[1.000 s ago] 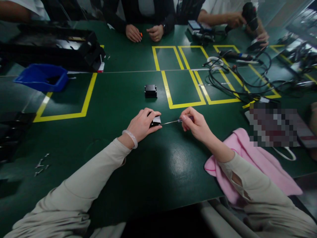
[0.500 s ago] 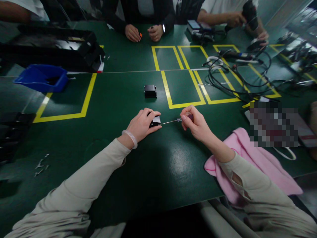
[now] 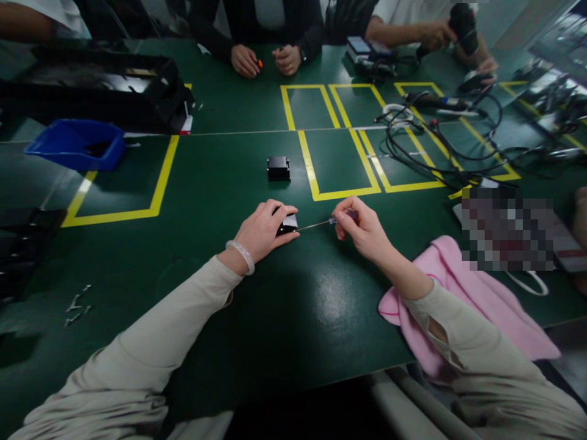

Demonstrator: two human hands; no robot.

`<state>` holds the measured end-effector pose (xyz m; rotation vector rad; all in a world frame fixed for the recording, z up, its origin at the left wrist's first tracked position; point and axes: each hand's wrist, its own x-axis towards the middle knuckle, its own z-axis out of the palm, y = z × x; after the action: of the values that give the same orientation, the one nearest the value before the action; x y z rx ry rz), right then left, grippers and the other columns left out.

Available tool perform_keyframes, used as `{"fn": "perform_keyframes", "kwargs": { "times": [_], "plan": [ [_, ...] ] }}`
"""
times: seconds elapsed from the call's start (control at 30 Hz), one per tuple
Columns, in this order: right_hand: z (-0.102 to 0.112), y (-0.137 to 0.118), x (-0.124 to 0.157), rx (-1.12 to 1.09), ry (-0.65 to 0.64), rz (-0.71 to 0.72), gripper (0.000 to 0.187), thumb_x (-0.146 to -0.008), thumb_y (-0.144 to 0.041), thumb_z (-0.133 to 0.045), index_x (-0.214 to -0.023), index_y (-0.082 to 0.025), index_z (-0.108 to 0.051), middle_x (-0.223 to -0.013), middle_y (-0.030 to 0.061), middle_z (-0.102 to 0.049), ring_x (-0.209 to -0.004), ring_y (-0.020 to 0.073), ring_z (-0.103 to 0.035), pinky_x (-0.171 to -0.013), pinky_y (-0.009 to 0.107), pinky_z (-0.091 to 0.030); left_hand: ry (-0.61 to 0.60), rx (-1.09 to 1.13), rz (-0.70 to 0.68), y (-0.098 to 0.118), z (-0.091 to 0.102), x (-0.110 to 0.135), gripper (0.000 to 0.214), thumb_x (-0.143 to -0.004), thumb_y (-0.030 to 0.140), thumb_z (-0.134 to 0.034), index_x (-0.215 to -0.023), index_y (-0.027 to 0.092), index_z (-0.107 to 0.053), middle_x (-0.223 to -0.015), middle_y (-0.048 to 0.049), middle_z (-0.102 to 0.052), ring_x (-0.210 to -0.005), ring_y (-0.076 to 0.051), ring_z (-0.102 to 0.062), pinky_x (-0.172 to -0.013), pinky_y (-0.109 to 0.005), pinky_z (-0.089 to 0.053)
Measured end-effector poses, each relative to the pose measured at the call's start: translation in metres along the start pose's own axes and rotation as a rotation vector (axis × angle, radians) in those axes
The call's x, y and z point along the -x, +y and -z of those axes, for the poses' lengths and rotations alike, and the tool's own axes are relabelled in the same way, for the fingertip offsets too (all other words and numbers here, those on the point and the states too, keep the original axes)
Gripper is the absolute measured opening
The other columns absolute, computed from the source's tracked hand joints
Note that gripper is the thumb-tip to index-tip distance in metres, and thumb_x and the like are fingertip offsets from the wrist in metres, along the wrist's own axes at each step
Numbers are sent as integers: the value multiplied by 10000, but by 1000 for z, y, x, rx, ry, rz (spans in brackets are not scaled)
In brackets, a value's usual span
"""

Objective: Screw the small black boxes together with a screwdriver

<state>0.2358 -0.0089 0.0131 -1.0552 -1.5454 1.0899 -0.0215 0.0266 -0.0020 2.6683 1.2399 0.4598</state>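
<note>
My left hand (image 3: 263, 231) is closed over a small black block with a pale side face (image 3: 288, 223), pressing it onto the green table (image 3: 257, 318). My right hand (image 3: 360, 229) pinches the handle of a thin screwdriver (image 3: 321, 223). The shaft lies almost level and its tip meets the block's right side. A second black block (image 3: 279, 168) sits alone farther back on the table.
Yellow tape boxes (image 3: 337, 162) mark the table. A blue bin (image 3: 76, 143) and a black tray (image 3: 101, 88) stand at the back left, tangled cables (image 3: 431, 143) at the back right. A pink cloth (image 3: 468, 305) lies under my right forearm. Small screws (image 3: 76, 304) lie left. Other people's hands (image 3: 266, 61) rest at the far edge.
My right hand's fingers have shifted slightly on the screwdriver handle. The block and my left hand have stayed in place.
</note>
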Motion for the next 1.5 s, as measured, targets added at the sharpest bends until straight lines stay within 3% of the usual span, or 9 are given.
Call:
{"fn": "perform_keyframes", "kwargs": {
  "times": [0.13,0.33,0.9,1.1,1.27,1.5],
  "plan": [
    [1,-1,0,21,-12,5,322,-973,-534,-623,-913,-228,-542,-592,-71,-554,-506,95,-535,-526,259,-428,-4,-2,2,1,1,0,483,-962,473,-639,-1355,216,-527,-1232,-123,-566,-1109,-290,-572,-956,-459,-534],
    [0,2,0,27,9,-8,338,-989,-540,-599,-869,-231,-535,-530,-93,-477,-453,89,-479,-491,259,-394,9,-1,-3,0,0,0,468,-956,466,-651,-1345,236,-528,-1222,-106,-568,-1098,-279,-575,-962,-450,-532],
    [1,-3,1,29,-31,23,265,-994,-472,-619,-936,-229,-529,-618,-67,-560,-526,95,-549,-545,261,-433,0,-9,0,0,1,0,485,-962,465,-644,-1351,197,-534,-1235,-131,-572,-1096,-296,-579,-940,-455,-539],
    [1,-1,-1,4,-40,3,335,-1000,-531,-589,-875,-227,-523,-522,-100,-464,-451,83,-490,-492,254,-397,4,-1,-1,-1,-1,0,482,-961,458,-649,-1348,193,-540,-1227,-131,-576,-1098,-294,-578,-948,-455,-536],
    [1,-1,-1,-45,-38,17,300,-982,-506,-629,-950,-235,-505,-585,-84,-542,-492,92,-529,-518,255,-437,13,0,-5,-1,-1,1,477,-963,467,-644,-1345,201,-539,-1225,-126,-576,-1089,-288,-577,-948,-455,-535],
    [1,1,0,-5,-23,4,297,-983,-483,-631,-883,-231,-509,-546,-95,-504,-463,83,-509,-495,248,-405,4,-8,0,0,0,0,485,-958,462,-656,-1345,195,-539,-1226,-127,-575,-1092,-290,-579,-939,-450,-540]
  ]
}}
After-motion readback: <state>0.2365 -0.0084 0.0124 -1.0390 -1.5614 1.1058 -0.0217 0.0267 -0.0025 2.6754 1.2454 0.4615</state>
